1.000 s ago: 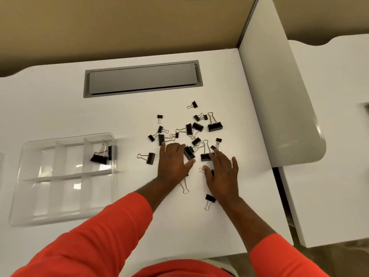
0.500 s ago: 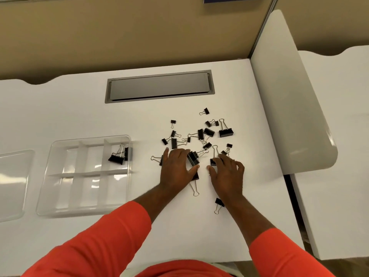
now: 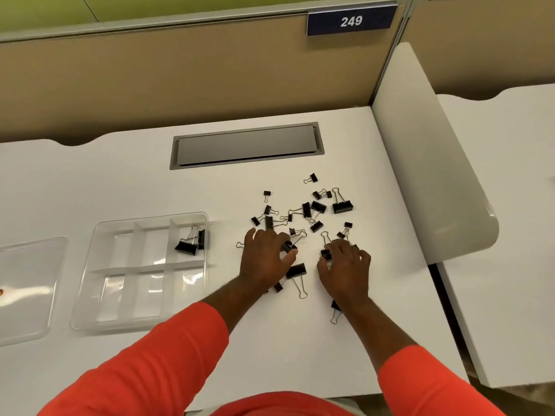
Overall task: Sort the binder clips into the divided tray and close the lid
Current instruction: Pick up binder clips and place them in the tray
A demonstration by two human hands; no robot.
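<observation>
Your left hand point(image 3: 264, 261) pinches a binder clip point(image 3: 287, 246), your right hand point(image 3: 345, 267) grips a second clip point(image 3: 326, 254), and the divided tray point(image 3: 99, 235) sits well off left, nearer your left hand.

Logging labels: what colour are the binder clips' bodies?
Binder clips have black bodies; head view.

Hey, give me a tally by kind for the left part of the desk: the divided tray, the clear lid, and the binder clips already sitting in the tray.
Divided tray: 1
Clear lid: 1
Binder clips in the tray: 2
Total: 4
</observation>
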